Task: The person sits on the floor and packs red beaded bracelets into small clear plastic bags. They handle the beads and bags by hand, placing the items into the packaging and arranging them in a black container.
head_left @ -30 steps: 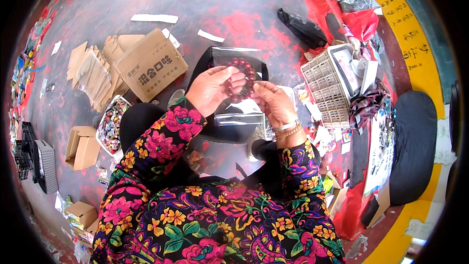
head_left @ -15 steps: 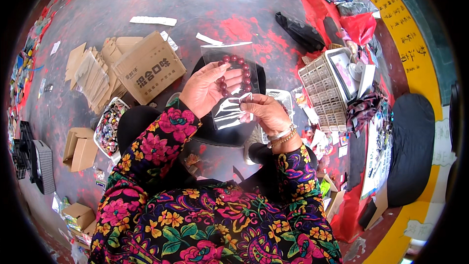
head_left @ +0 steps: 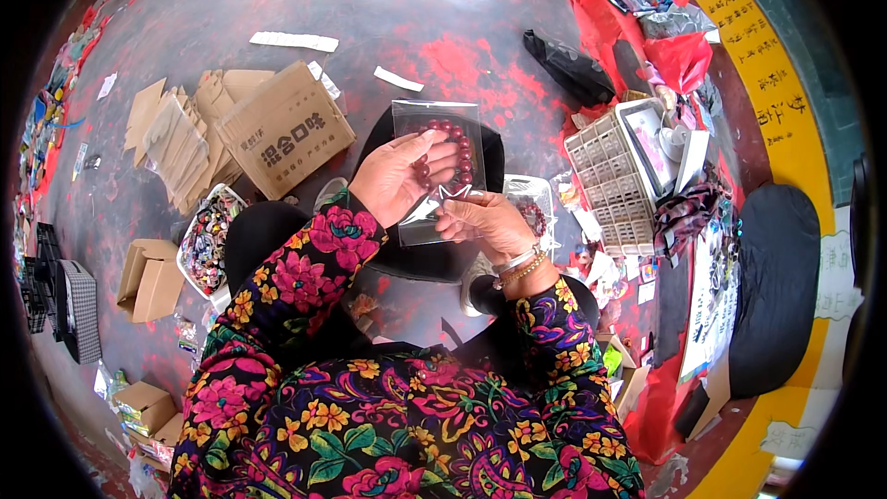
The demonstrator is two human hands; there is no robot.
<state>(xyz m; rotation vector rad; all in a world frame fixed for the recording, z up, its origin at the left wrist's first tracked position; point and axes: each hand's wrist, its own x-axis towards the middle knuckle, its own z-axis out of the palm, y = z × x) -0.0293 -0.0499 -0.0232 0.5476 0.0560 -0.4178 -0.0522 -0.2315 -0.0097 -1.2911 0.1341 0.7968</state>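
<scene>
A clear plastic bag [head_left: 418, 229] hangs between my hands over a dark stool [head_left: 490, 162], with a loop of dark red round beads [head_left: 465, 153] showing in its upper part. My left hand [head_left: 395, 177] grips the bag's left side, its thumb over the front near the beads and its fingers showing behind the film. Lower down, my right hand [head_left: 494, 225] pinches the bag's lower right part between thumb and fingers. A shiny fold of film catches light just above that pinch. Bracelets circle my right wrist.
Near my left knee stands a white basket [head_left: 205, 245] of small packets. Flattened cardboard and a carton [head_left: 285, 134] lie beyond it. A white tray [head_left: 530, 192] with beads is by my right hand. Farther right stands a beige plastic crate [head_left: 605, 185], with an open box [head_left: 150, 282] at left.
My right hand has moved slightly left and down along the bag. The bright film at its lower part has narrowed, and the bag's top edge sits a little lower.
</scene>
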